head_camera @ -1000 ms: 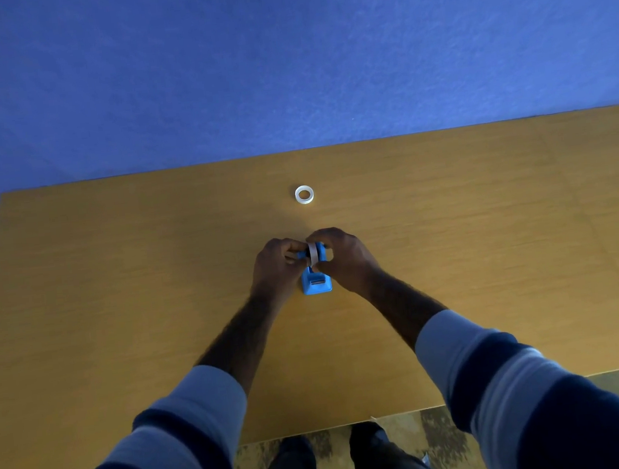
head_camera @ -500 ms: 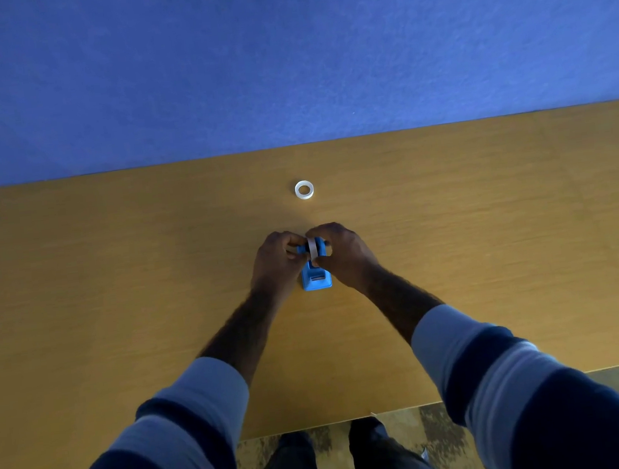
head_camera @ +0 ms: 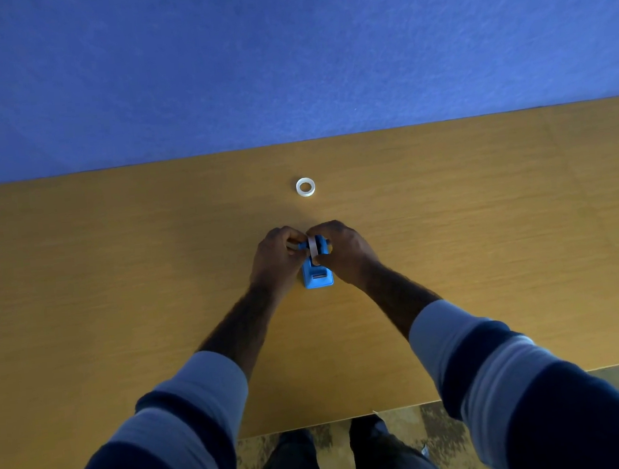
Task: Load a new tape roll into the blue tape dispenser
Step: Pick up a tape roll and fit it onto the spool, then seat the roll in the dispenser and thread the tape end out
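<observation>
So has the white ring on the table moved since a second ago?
No. The white ring lies the same way beyond the dispenser and near the table's far edge; only the camera shifted.

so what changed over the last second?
Barely anything. Both hands, left and right, stay closed around the tape roll at the top of the blue dispenser, which stays put. The white ring lies untouched beyond them.
</observation>
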The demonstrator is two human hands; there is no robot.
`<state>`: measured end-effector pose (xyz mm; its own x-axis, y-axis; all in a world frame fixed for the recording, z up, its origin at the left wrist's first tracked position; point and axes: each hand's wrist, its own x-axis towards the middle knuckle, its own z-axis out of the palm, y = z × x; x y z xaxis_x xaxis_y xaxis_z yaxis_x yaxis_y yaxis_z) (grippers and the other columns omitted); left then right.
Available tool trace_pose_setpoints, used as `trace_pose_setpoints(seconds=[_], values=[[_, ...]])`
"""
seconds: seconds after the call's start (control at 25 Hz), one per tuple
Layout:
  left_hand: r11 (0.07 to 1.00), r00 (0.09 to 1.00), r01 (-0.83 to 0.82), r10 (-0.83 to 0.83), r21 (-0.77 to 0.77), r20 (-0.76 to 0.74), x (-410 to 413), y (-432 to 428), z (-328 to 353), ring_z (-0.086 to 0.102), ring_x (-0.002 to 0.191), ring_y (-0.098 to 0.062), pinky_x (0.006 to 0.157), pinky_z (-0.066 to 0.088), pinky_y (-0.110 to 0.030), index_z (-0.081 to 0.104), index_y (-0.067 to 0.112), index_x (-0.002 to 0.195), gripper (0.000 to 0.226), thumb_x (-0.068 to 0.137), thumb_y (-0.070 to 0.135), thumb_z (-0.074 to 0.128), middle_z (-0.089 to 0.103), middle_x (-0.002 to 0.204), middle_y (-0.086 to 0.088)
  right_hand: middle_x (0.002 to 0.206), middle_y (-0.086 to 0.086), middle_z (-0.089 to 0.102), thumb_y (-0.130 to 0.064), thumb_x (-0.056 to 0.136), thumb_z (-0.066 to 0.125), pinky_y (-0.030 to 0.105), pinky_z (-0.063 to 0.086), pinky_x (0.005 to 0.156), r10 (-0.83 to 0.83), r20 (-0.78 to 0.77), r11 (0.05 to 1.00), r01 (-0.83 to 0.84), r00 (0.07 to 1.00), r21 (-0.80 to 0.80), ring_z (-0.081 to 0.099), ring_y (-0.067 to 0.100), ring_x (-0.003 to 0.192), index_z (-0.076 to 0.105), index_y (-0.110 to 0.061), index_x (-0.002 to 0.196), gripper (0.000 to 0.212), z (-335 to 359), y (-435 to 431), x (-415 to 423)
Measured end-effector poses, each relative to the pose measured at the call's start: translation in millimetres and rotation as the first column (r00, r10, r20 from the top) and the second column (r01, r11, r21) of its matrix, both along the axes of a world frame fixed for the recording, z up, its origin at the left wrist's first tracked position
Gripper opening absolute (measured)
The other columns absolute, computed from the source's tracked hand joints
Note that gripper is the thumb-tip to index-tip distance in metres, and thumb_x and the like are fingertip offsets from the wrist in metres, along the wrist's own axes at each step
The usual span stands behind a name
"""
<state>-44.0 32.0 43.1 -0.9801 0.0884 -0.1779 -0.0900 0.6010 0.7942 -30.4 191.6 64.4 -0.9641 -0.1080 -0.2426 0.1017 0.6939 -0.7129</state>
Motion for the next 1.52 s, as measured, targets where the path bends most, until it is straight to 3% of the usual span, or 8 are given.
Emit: trace_pose_setpoints(seconds=[0.28, 0.48, 0.6, 0.68, 0.88, 1.04, 1.24, 1.52], values=[[0.998, 0.999, 0.002, -0.005, 0.060, 0.052, 6, -7, 1, 0.068, 0.091, -0.005, 0.069, 0.048, -0.008, 0.070, 0.015, 0.114, 0.029, 0.086, 0.016, 0.074, 0.071, 0.111, 0.004, 0.123, 0.003, 0.062, -0.011, 0.085, 0.074, 0.030, 0.054, 0.083, -0.030, 0.003, 0.999, 0.030, 1.000, -0.019, 0.061, 0.018, 0.105, 0.067, -0.021, 0.119, 0.035, -3, 1, 4], [0.991, 0.993, 0.056, -0.069, 0.125, 0.101, 9, -13, 0, 0.069, 0.099, -0.011, 0.081, 0.057, -0.025, 0.065, 0.018, 0.130, 0.050, 0.083, 0.024, 0.080, 0.066, 0.123, 0.003, 0.137, 0.004, 0.056, -0.014, 0.088, 0.073, 0.035, 0.055, 0.093, -0.012, 0.006, 1.000, 0.012, 1.000, -0.016, 0.059, 0.019, 0.117, 0.058, -0.020, 0.136, 0.051, -7, -1, 11], [0.988, 0.992, 0.075, -0.088, 0.136, 0.092, 5, -11, -2, 0.070, 0.098, -0.009, 0.082, 0.057, -0.022, 0.065, 0.021, 0.130, 0.051, 0.081, 0.021, 0.081, 0.066, 0.123, 0.001, 0.139, 0.006, 0.056, -0.013, 0.090, 0.071, 0.038, 0.057, 0.094, -0.027, -0.011, 0.998, 0.026, 1.000, -0.060, 0.059, 0.020, 0.119, 0.055, -0.018, 0.140, 0.053, -6, 2, 14], [0.987, 0.992, 0.080, -0.093, 0.142, 0.090, 3, -10, -5, 0.070, 0.097, -0.009, 0.083, 0.057, -0.020, 0.066, 0.020, 0.128, 0.052, 0.079, 0.020, 0.082, 0.066, 0.123, -0.001, 0.135, 0.007, 0.058, -0.010, 0.090, 0.069, 0.038, 0.058, 0.092, -0.057, -0.016, 0.996, 0.055, 0.998, -0.066, 0.061, 0.020, 0.117, 0.057, -0.016, 0.137, 0.049, -5, 4, 13], [0.990, 0.993, 0.106, -0.109, 0.090, 0.035, 1, -7, -8, 0.068, 0.104, -0.020, 0.093, 0.055, -0.035, 0.069, 0.016, 0.124, 0.049, 0.077, 0.016, 0.083, 0.064, 0.118, -0.005, 0.121, 0.004, 0.065, -0.014, 0.093, 0.064, 0.032, 0.057, 0.083, -0.079, -0.051, 0.996, 0.078, 0.996, -0.033, 0.064, 0.017, 0.106, 0.067, -0.017, 0.122, 0.030, 0, 4, 5], [0.992, 0.994, 0.105, -0.107, 0.074, 0.025, 2, -4, -8, 0.065, 0.106, -0.016, 0.091, 0.053, -0.031, 0.069, 0.019, 0.122, 0.047, 0.076, 0.018, 0.080, 0.064, 0.118, -0.002, 0.116, 0.004, 0.065, -0.015, 0.092, 0.066, 0.035, 0.058, 0.081, -0.024, -0.090, 1.000, 0.026, 0.996, 0.018, 0.064, 0.017, 0.100, 0.068, -0.016, 0.111, 0.020, 0, 1, 4], [0.990, 0.991, 0.135, -0.136, 0.043, 0.004, 4, -2, -8, 0.059, 0.104, -0.010, 0.085, 0.045, -0.022, 0.070, 0.022, 0.118, 0.042, 0.077, 0.019, 0.077, 0.062, 0.114, 0.003, 0.113, 0.004, 0.065, -0.015, 0.092, 0.067, 0.027, 0.055, 0.074, -0.014, -0.172, 0.996, 0.029, 0.985, 0.088, 0.064, 0.015, 0.095, 0.068, -0.015, 0.110, 0.018, -3, -4, 10], [0.992, 0.992, 0.126, -0.126, 0.024, 0.019, 4, 1, -9, 0.060, 0.102, -0.010, 0.084, 0.045, -0.022, 0.070, 0.026, 0.113, 0.043, 0.071, 0.029, 0.074, 0.062, 0.111, 0.005, 0.097, 0.010, 0.062, -0.017, 0.097, 0.058, 0.038, 0.054, 0.063, -0.023, -0.158, 0.970, 0.060, 0.987, 0.236, 0.062, 0.024, 0.079, 0.065, -0.006, 0.098, 0.013, 5, -15, -7]])
